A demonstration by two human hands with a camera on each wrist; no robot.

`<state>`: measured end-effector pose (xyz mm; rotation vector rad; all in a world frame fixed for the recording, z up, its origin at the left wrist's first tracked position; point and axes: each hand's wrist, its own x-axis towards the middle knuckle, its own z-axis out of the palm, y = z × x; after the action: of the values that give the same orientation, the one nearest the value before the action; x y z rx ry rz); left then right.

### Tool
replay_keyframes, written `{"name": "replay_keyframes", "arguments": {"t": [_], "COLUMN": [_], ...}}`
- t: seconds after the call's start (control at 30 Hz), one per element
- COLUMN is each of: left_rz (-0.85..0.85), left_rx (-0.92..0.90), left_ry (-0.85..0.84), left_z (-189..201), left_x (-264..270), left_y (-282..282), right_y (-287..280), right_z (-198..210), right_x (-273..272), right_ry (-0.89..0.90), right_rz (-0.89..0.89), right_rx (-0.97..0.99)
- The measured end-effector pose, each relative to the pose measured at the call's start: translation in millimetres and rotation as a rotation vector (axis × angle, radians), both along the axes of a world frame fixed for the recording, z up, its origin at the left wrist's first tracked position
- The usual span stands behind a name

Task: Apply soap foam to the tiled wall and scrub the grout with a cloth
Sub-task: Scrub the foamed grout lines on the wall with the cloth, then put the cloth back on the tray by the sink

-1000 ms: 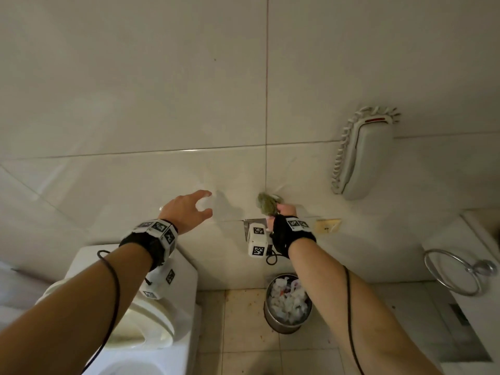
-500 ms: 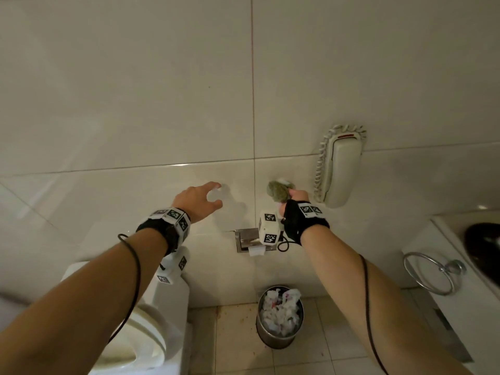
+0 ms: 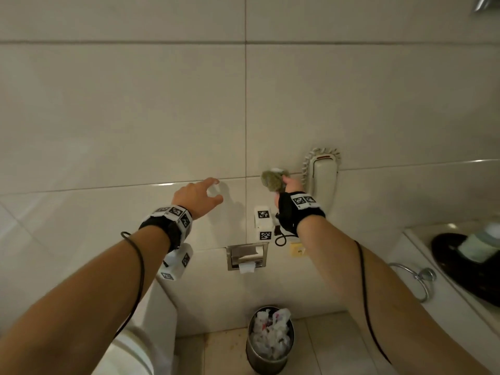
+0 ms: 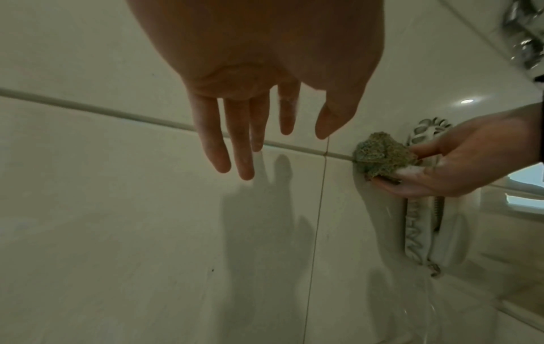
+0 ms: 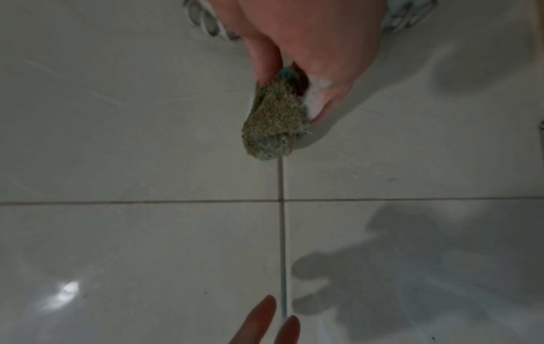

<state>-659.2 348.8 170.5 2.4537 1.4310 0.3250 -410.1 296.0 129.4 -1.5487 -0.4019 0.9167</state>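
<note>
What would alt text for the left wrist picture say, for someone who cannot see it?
A right hand presses a bunched green cloth with white foam against a grout line on a pale tiled wall. The left hand hovers beside it, fingers straight, holding nothing. A wall phone hangs behind.

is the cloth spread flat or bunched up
Bunched up. The green cloth is a crumpled wad pinched in the right hand, with white foam on it, its tip at the grout line.
</note>
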Motion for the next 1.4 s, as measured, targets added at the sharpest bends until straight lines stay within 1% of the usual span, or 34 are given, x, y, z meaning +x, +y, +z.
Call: {"name": "replay_keyframes", "arguments": {"t": [0.2,0.3,0.4,0.53,0.63,0.83,0.9,0.97,1.03,1.17,1.23,1.4], "left_rz": [0.025,0.015,-0.022,-0.101,-0.166,-0.324,-0.381,-0.425,-0.473,-0.566,-0.604,-0.655], "left_rx": [0.079,0.103,0.112,0.106,0.100,0.072,0.062,0.047,0.024,-0.027,-0.040,-0.073], "left_ry": [-0.128,-0.204,-0.262,-0.325,-0.362,-0.389,-0.383,-0.380,-0.377,-0.372,-0.367,-0.372], "left_z": [33,46,60,72,77,79,76,71,66,57,52,35], "left_x": [-5,-8,-12,-12,-6,21,34,48,64,102,126,191], "left_y": [-3,-5,-5,-7,-13,-43,-57,-73,-91,-130,-152,-212], "right_y": [-6,-6,-8,-29,-49,-105,-132,-158,-183,-226,-250,-321], "right_z": [43,62,78,94,100,99,99,95,85,50,34,51], "right_x": [-19,-25,-32,-41,-47,-40,-40,-36,-26,23,49,57], "right_ry": [0.170,0.216,0.258,0.345,0.322,0.245,0.233,0.217,0.191,0.165,0.172,0.199], "right_rz": [-0.051,-0.083,-0.116,-0.201,-0.301,-0.533,-0.601,-0.639,-0.682,-0.724,-0.757,-0.803], "right_rx": [0.199,0.284,0.338,0.441,0.467,0.408,0.435,0.466,0.434,0.373,0.373,0.360]}}
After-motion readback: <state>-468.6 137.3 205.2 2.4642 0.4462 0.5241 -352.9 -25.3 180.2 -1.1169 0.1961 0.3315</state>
